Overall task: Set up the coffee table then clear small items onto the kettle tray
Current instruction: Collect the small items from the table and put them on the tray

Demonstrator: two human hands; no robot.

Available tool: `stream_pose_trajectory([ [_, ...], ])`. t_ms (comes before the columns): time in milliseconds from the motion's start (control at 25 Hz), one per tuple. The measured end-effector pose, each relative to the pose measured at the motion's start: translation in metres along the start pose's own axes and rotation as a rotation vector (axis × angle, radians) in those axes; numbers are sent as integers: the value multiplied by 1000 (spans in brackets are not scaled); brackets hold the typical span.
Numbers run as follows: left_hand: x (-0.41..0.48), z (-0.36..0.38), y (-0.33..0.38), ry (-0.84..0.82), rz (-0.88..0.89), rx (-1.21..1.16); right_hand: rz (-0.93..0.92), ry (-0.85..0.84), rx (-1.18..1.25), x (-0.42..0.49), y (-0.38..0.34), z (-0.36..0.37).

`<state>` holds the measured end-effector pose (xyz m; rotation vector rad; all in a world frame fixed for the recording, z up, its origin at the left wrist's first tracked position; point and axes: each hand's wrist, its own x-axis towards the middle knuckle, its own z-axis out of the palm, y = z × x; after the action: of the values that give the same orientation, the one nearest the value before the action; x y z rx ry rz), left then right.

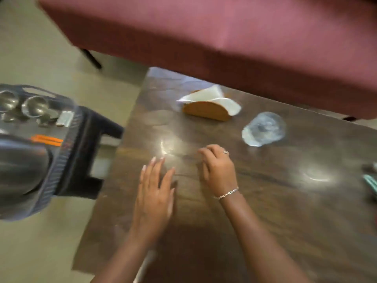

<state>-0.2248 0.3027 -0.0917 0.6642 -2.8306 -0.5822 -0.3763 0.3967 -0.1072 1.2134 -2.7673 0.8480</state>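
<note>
The dark wooden coffee table (265, 201) fills the middle and right of the blurred view. My left hand (155, 193) hovers flat over its left part, fingers spread, holding nothing. My right hand (219, 170) is beside it with fingers curled loosely; nothing shows in it. A wooden napkin holder (206, 111) with white napkins stands farther back. A clear glass (263, 128) lies to the right of it. At the left, a grey tray (61, 160) carries a steel kettle (20, 164), two metal cups (33, 106) and small items.
The tray rests on a dark stool (95, 127) left of the table. A maroon sofa (224, 37) runs along the far side. Greenish objects (370, 180) sit at the table's right edge. Pale floor (40, 252) lies to the left.
</note>
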Motion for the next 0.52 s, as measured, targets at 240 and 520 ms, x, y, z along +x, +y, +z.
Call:
stream_pose_trajectory([
  [240,0,69,123,-123,251,-21,222,102,-70,-87,118,-94],
  [520,17,136,246,-188,549,-49,616,326,-102,-180,253,-181],
])
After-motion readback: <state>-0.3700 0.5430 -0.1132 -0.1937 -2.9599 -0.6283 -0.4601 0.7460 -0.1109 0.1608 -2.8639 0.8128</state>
